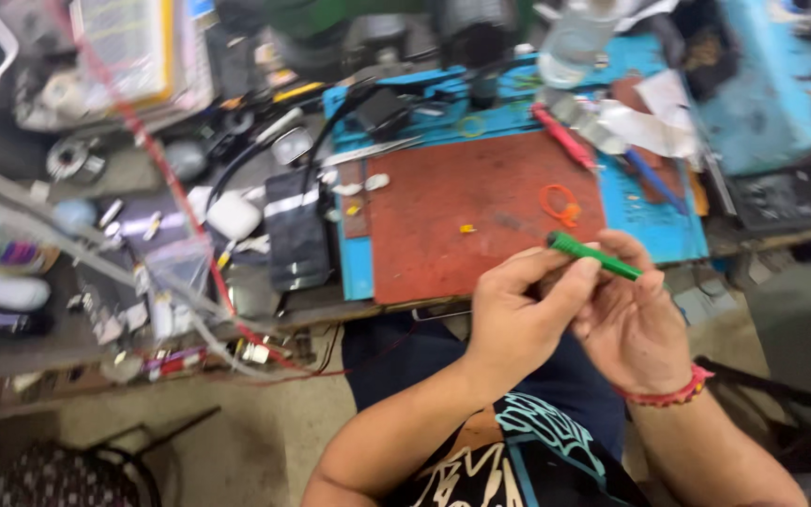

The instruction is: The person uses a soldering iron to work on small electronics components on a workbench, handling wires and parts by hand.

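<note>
Here the left hand (515,314) and the right hand (633,324) are both holding a thin green tool (594,255). The tool is looking smooth and round like a stick, and it is lying tilted, with its blunt end pointing up and to the left. It is sitting in the air just in front of the near edge of the table, above the person's lap.

The left thumb and fingers (570,282) are pinching tight around the middle of the tool. The right fingers are curling shut around the other end of it. The two hands are pressing close together, touching each other. Both wrists are bending inward, and both forearms are coming up from the bottom of the picture. A red bracelet (670,395) is sitting on the right wrist.

Behind the hands, a flat red-brown mat (462,192) is lying on a blue mat (657,221). A small orange ring (560,203) is lying on the red-brown one, well apart from the hands. A white rounded case (234,215) is resting further left among wires and small parts.
</note>
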